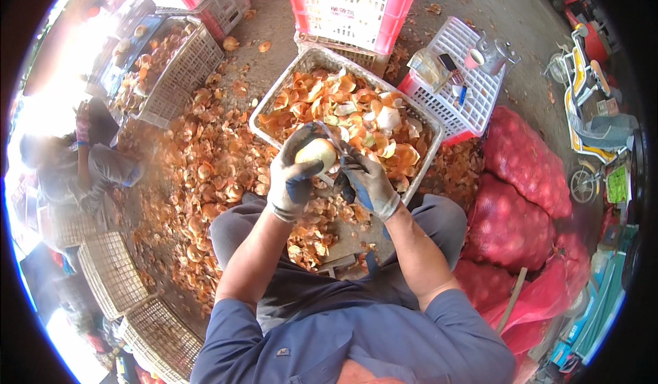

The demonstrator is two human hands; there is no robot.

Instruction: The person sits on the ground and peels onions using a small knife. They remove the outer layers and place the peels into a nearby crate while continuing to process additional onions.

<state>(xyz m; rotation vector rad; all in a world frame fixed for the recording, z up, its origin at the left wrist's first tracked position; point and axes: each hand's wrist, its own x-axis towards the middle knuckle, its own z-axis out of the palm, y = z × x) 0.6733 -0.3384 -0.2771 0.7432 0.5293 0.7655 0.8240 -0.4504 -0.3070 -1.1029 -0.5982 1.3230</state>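
A pale, partly peeled onion [315,153] rests in my left hand [289,181], the gloved fingers and thumb wrapped around it. My right hand [371,177], also in a grey-and-dark work glove, grips a small knife [328,133]. Its thin blade lies against the onion's upper right side; the handle is hidden by my fingers. Both hands are over the near edge of a pale plastic crate [430,160]. Loose brown onion skins [318,92] fill that crate, with a few whitish pieces among them.
Onion skins [205,152] cover the floor at left. A red-and-white crate [354,13] of onions stands beyond. An upturned crate [447,39] bears a phone, cup and kettle. Red mesh sacks [514,224] lie at right. Another person [77,163] sits at left near crates [113,276].
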